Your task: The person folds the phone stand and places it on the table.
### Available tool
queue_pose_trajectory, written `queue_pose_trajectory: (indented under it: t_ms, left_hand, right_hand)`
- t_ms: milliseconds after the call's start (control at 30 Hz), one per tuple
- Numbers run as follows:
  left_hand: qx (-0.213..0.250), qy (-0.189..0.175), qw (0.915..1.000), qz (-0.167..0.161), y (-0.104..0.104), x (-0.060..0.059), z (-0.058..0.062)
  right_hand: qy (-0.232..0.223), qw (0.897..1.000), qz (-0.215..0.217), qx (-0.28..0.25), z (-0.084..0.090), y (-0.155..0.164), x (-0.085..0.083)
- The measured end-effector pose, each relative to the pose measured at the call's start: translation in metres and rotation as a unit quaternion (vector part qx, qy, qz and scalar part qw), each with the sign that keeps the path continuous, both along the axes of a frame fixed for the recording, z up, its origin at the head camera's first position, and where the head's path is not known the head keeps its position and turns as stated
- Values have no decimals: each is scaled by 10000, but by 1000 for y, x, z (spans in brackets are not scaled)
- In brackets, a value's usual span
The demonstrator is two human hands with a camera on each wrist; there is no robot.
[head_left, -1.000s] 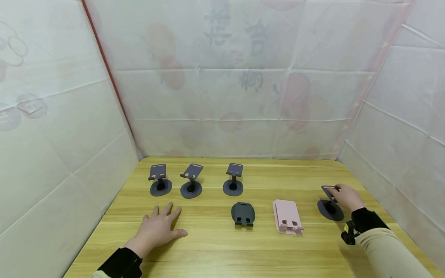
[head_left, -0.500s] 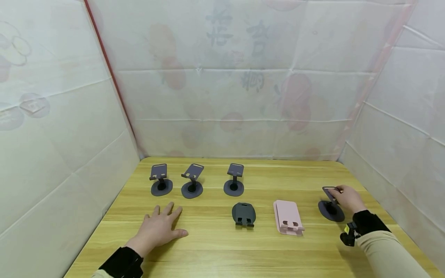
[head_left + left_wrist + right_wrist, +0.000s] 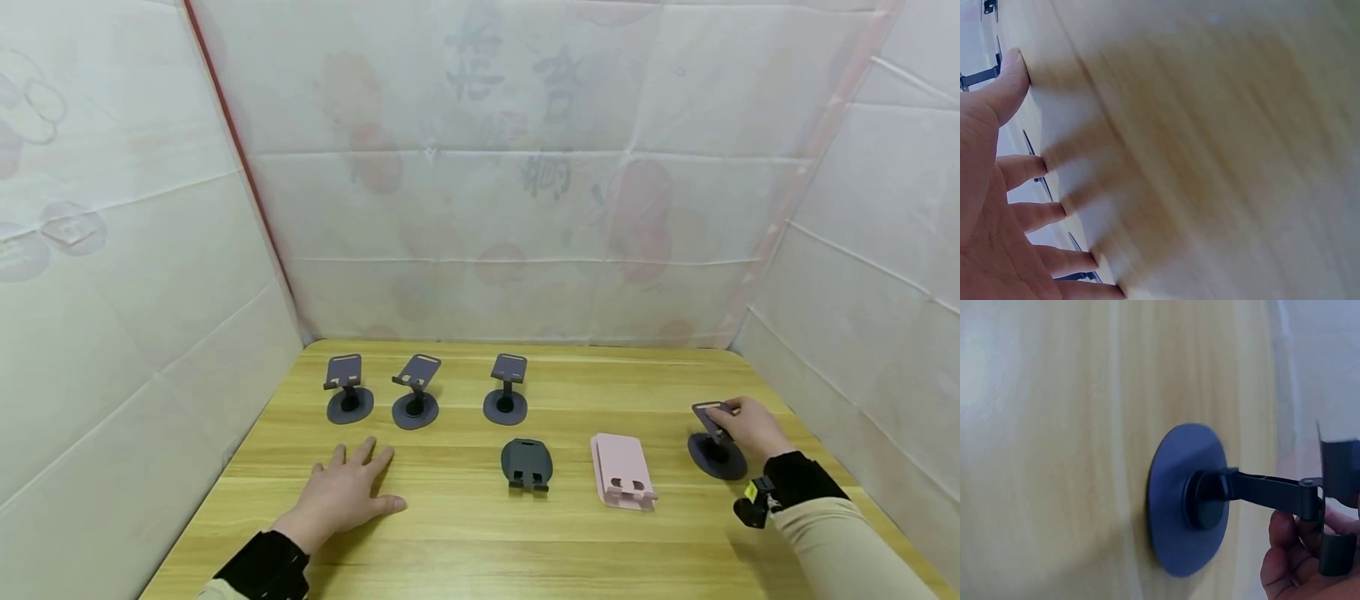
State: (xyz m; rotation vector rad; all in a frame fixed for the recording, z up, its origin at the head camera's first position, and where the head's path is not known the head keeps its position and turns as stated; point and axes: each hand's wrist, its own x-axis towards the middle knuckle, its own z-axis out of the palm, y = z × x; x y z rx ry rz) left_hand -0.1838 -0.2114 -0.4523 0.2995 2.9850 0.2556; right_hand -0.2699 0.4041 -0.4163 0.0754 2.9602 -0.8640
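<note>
My right hand (image 3: 750, 425) pinches the top plate of a dark grey phone stand (image 3: 716, 446) at the table's right side; its round base (image 3: 1188, 500) sits on the wood and its arm (image 3: 1269, 487) runs to the plate in my fingers (image 3: 1288, 550). My left hand (image 3: 341, 492) lies flat and spread on the table, palm down, holding nothing; its fingers (image 3: 1022, 169) press the wood. A folded dark stand (image 3: 527, 464) and a folded pink stand (image 3: 622, 469) lie between the hands.
Three unfolded dark grey stands (image 3: 348, 390) (image 3: 416, 392) (image 3: 506, 389) stand in a row at the back of the wooden table (image 3: 480, 542). White sheeted walls (image 3: 135, 292) close in the left, back and right sides.
Nearly nothing: the right hand and its stand have shifted very slightly. The left hand stays flat in place.
</note>
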Motion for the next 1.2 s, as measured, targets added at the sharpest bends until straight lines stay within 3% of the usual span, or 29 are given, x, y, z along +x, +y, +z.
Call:
queue_pose_trajectory:
  t_ms: [300, 567, 833, 967, 1200]
  left_hand:
    - [79, -55, 10000, 9, 0, -3, -1]
    - [285, -21, 9995, 165, 2, -6, 0]
    - [227, 520, 9984, -28, 13, -11, 5]
    - [538, 652, 9964, -90, 27, -17, 8]
    - [1473, 662, 9867, -166, 60, -25, 18]
  right_hand:
    - [-50, 9953, -214, -947, 6, -8, 4]
    - [147, 9860, -43, -1658, 21, -35, 10]
    - [513, 9776, 273, -2024, 48, -81, 12]
    - [588, 9717, 574, -2215, 59, -104, 14]
    - [596, 9561, 1163, -2625, 71, -146, 21]
